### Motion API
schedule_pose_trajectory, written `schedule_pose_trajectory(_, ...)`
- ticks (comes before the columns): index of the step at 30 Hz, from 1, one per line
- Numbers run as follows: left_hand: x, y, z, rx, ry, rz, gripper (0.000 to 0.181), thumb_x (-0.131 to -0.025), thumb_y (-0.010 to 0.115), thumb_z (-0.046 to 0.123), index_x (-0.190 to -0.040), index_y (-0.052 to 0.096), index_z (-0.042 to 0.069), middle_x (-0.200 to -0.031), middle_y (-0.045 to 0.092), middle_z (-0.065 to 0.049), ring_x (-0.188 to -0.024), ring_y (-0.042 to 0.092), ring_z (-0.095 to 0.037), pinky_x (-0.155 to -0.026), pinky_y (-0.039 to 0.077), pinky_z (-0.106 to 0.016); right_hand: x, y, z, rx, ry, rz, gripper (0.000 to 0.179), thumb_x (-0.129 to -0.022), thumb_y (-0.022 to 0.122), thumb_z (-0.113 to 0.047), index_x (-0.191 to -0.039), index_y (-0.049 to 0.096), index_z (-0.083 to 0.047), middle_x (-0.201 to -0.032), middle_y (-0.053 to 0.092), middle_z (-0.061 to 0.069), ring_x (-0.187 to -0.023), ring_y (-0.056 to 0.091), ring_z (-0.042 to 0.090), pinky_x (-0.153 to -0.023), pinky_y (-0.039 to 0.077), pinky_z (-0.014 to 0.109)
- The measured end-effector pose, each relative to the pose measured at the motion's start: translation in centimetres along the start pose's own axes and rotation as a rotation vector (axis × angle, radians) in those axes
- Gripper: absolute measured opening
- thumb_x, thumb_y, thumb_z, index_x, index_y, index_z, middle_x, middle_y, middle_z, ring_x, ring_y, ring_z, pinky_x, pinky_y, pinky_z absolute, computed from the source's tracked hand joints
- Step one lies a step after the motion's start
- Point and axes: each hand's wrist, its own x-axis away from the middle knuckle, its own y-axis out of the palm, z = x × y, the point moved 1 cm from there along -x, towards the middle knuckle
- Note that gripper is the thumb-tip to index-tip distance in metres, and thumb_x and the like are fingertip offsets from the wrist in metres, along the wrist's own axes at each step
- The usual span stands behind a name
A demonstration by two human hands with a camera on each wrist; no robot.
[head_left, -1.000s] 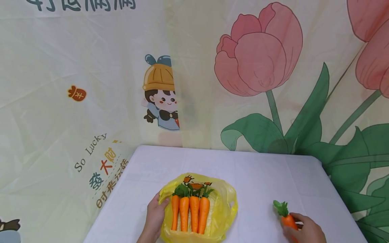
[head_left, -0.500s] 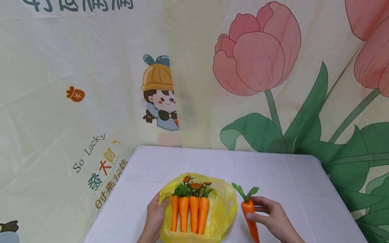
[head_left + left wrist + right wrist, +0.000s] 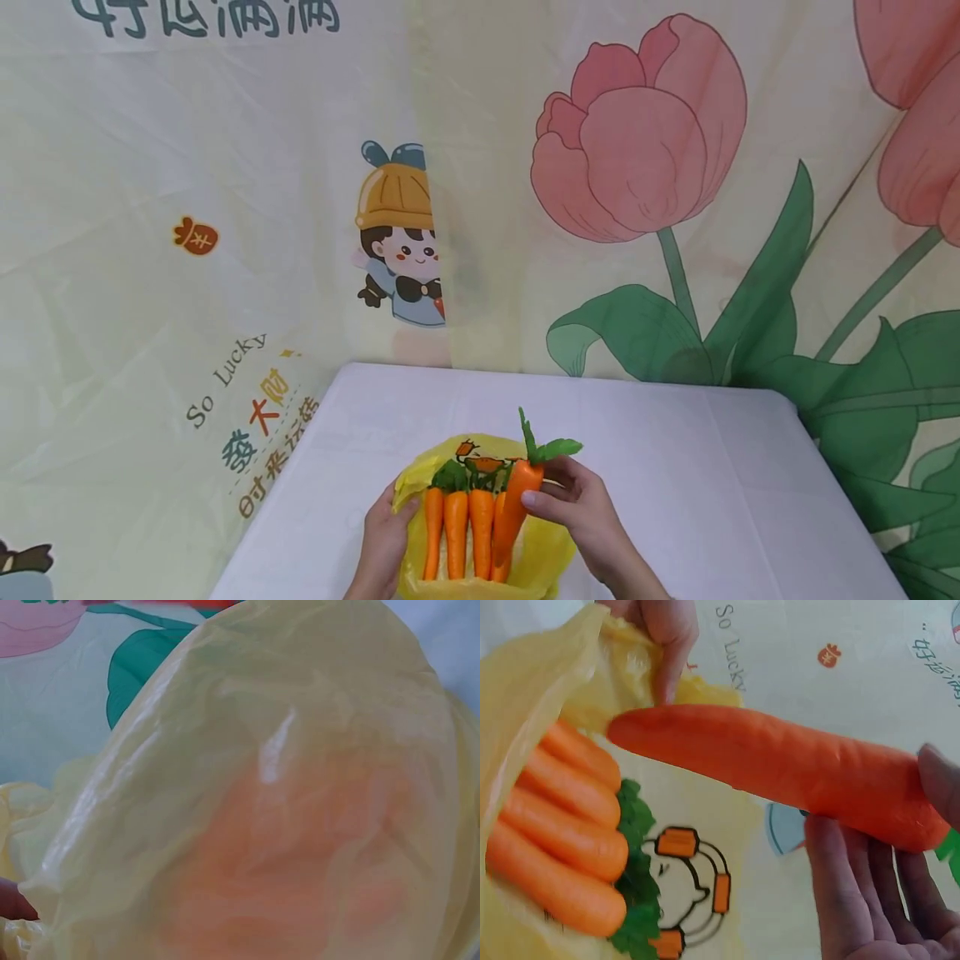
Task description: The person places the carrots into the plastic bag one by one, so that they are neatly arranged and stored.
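My right hand [image 3: 588, 517] pinches an orange carrot [image 3: 517, 504] with green leaves between thumb and fingers, near its leafy end. In the head view this carrot hangs tilted over the right side of a yellow plastic bag [image 3: 543, 554], its tip pointing down. Several carrots [image 3: 577, 817] lie side by side in the bag's mouth, leaves outward. My left hand [image 3: 384, 533] grips the bag's left edge, thumb on the inner side. Through the thin plastic [image 3: 300, 690] the left wrist view shows only a blurred orange mass; most of the left hand is out of that view.
The bag rests on a table with a white cloth [image 3: 675, 467]. Behind the table hangs a printed backdrop [image 3: 480, 208] with large pink tulips, a cartoon figure and lettering.
My right hand has picked the carrot up from the right side of the table and carried it left to the bag. The left hand keeps its hold on the bag.
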Motion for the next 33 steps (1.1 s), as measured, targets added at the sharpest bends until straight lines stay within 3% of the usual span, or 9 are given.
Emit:
schedule_pose_trajectory(8,0.0,0.0,-0.1,0.011,-0.006,-0.003,0.055,-0.108,0.041,0.008,-0.159,0.022,-0.002,-0.16,0.031,-0.023,-0.145,0.032,-0.042,-0.114,0.038,-0.057,-2.1,1.6,1.9,-0.159,-0.007,0.083,0.069,-0.089,0.08,-0.021,-0.142,0.044,0.005,-0.137,0.056,0.022,-0.114,0.066,0.033,-0.093,0.058,0.051)
schedule_pose_trajectory(13,0.0,-0.1,-0.1,0.007,-0.019,0.006,0.055,-0.108,0.041,0.007,-0.159,0.023,-0.001,-0.16,0.031,-0.022,-0.145,0.032,-0.042,-0.114,0.038,-0.056,-2.7,1.5,3.7,-0.131,0.04,0.126,0.068,-0.089,0.08,-0.019,-0.142,0.045,0.006,-0.129,0.062,0.02,-0.106,0.069,0.029,-0.092,0.059,0.051)
schedule_pose_trajectory(24,-0.1,0.0,0.1,-0.006,-0.014,0.013,0.055,-0.107,0.041,0.006,-0.159,0.023,-0.001,-0.161,0.03,-0.021,-0.146,0.031,-0.04,-0.116,0.036,-0.055,-3.1,1.1,5.9,0.199,0.084,0.163,0.066,-0.09,0.079,-0.016,-0.139,0.047,0.014,-0.122,0.063,0.023,-0.1,0.07,0.029,-0.077,0.065,0.041)
schedule_pose_trajectory(29,-0.2,0.0,0.0,-0.009,-0.01,0.02,0.054,-0.107,0.042,0.005,-0.158,0.025,-0.001,-0.16,0.032,-0.021,-0.146,0.031,-0.04,-0.116,0.035,-0.055,-2.9,0.8,6.2,0.543,0.037,0.191,0.062,-0.09,0.079,-0.022,-0.135,0.054,0.012,-0.114,0.067,0.019,-0.095,0.071,0.031,-0.07,0.066,0.036)
schedule_pose_trajectory(33,-0.3,0.1,-0.1,-0.01,-0.011,0.027,0.054,-0.107,0.042,0.005,-0.157,0.026,-0.002,-0.16,0.032,-0.021,-0.146,0.032,-0.04,-0.116,0.035,-0.056,-3.0,0.8,6.7,0.776,0.038,0.212,0.059,-0.089,0.08,-0.027,-0.131,0.06,0.009,-0.109,0.07,0.013,-0.091,0.071,0.026,-0.073,0.065,0.039)
